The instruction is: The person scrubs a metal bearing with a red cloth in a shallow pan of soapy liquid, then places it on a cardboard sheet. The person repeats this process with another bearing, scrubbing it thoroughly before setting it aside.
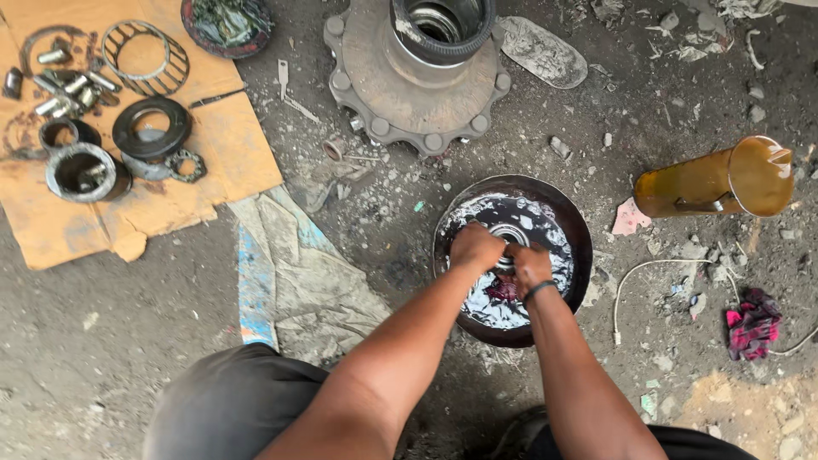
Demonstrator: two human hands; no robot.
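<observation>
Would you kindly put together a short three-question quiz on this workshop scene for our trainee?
1. True or false: both hands, left hand and right hand, are over the dark round basin.
2. What lies on the cardboard sheet? A) metal rings and bearing parts B) a red rag C) a white cable
3. Fill in: the amber jug lies on its ____.

Key: 1 true. 2 A, the metal rings and bearing parts. 3 side.

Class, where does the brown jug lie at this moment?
In the head view, the brown jug lies on its side on the dirt at the right, beyond the dark basin.
</observation>
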